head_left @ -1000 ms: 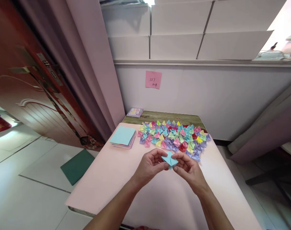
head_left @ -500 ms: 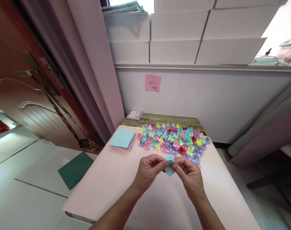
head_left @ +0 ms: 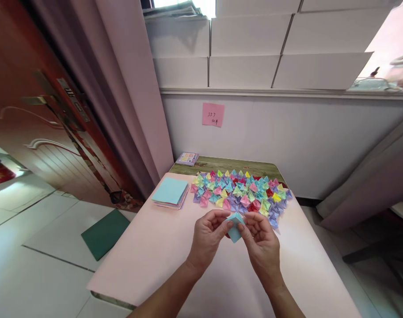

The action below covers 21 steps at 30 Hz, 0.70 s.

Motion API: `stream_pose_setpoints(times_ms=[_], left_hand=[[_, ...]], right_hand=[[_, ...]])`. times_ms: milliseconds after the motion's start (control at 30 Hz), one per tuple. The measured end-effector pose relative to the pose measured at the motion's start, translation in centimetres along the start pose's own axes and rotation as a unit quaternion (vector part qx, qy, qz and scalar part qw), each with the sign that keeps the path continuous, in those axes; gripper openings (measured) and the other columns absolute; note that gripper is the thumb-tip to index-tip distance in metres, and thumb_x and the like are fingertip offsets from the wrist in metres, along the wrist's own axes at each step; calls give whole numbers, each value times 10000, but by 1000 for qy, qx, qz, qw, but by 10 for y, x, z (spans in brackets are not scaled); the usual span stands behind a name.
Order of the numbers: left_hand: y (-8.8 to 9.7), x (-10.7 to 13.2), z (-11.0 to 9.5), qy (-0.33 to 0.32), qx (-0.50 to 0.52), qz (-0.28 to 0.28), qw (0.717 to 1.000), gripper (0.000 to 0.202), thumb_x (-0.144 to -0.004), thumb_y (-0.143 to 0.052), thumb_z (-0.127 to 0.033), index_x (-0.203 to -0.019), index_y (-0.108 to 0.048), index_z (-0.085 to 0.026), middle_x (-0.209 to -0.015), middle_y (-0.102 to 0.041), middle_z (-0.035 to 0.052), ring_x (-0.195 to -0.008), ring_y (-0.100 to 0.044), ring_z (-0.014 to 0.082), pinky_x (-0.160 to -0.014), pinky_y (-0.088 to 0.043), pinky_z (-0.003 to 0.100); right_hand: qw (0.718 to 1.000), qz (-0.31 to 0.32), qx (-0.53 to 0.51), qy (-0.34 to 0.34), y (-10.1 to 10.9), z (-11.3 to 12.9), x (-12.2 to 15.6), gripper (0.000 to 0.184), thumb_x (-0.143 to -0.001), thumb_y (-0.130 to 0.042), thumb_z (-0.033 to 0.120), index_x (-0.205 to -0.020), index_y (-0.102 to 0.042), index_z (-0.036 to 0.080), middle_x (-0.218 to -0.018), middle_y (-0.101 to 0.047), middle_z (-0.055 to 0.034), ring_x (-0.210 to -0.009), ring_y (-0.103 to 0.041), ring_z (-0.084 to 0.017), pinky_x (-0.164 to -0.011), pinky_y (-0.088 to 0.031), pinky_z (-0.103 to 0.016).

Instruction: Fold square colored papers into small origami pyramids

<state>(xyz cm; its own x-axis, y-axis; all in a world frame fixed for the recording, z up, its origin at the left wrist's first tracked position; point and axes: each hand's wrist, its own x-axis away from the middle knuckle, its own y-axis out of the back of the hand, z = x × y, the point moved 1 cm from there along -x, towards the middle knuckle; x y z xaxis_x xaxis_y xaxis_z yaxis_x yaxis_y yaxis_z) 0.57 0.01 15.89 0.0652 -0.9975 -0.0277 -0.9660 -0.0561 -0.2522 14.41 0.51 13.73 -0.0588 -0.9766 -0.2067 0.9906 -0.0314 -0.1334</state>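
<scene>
A small light-blue folded paper is held above the front half of the table, one corner pointing down. My left hand pinches its left side between thumb and fingers. On its right side my right hand grips it the same way, thumb lying on the front face. Just beyond both hands lie many folded paper pieces in pink, blue, yellow, green, red and purple, set close together. To the left of them is a stack of square paper with a light-blue sheet on top.
The table has a pale pink cover, with bare wood-patterned top at the back. A small pack with a printed cover lies in its back left corner. A pink note hangs on the wall. A green mat is on the floor at left.
The light-blue paper's upper part has been folded further, and its top now shows a raised peak. Both hands keep hold of it, with the fingers slightly shifted.
</scene>
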Motion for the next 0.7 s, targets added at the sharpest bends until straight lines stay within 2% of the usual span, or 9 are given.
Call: stream_pose_setpoints(times_ms=[100, 233, 400, 500, 600, 700], left_hand=[[1, -1, 0, 17, -7, 1, 1000, 323, -721, -766, -363, -937, -695, -135, -737, -697, 43, -628, -620, 140, -582, -526, 242], [3, -3, -3, 66, -2, 37, 997, 318, -731, -753, -395, -884, -717, -118, -724, -706, 66, -619, -634, 154, -564, -530, 253], [6, -5, -5, 97, 11, 44, 994, 351, -697, -775, -416, -863, -707, -114, -720, -698, 71, -617, -641, 169, -554, -527, 267], [6, -4, -5, 78, -4, 46, 996, 304, -730, -753, -400, -821, -705, -113, -704, -686, 63, -625, -631, 160, -580, -524, 266], [6, -1, -5, 28, -36, 38, 998, 252, -765, -729, -366, -802, -706, -118, -703, -676, 53, -644, -611, 141, -596, -508, 242], [5, 0, -5, 22, -47, 41, 998, 245, -768, -727, -358, -809, -708, -117, -707, -673, 52, -649, -604, 140, -587, -502, 236]], right_hand=[[999, -1, -19, -36, 1, 0, -1, 372, -767, -735, 392, -1065, -593, 221, -870, -680, -58, -801, -658, -197, -697, -558, -304], [997, 13, -40, -71, 4, 0, -6, 431, -739, -762, 380, -1107, -614, 212, -763, -674, -29, -694, -643, -176, -659, -543, -301], [993, 25, -60, -99, 6, -1, -10, 397, -708, -784, 387, -1042, -661, 209, -738, -684, -23, -685, -645, -172, -663, -538, -297], [994, 32, -41, -96, 5, -3, -9, 379, -716, -776, 395, -1026, -667, 207, -776, -696, -37, -721, -653, -186, -676, -542, -306], [998, 3, 11, -67, 3, -3, -5, 332, -728, -761, 402, -988, -686, 208, -872, -713, -59, -784, -660, -206, -709, -548, -321], [997, -18, 70, -30, 3, 0, -2, 241, -764, -719, 413, -886, -717, 205, -834, -716, -49, -744, -653, -201, -681, -543, -303]])
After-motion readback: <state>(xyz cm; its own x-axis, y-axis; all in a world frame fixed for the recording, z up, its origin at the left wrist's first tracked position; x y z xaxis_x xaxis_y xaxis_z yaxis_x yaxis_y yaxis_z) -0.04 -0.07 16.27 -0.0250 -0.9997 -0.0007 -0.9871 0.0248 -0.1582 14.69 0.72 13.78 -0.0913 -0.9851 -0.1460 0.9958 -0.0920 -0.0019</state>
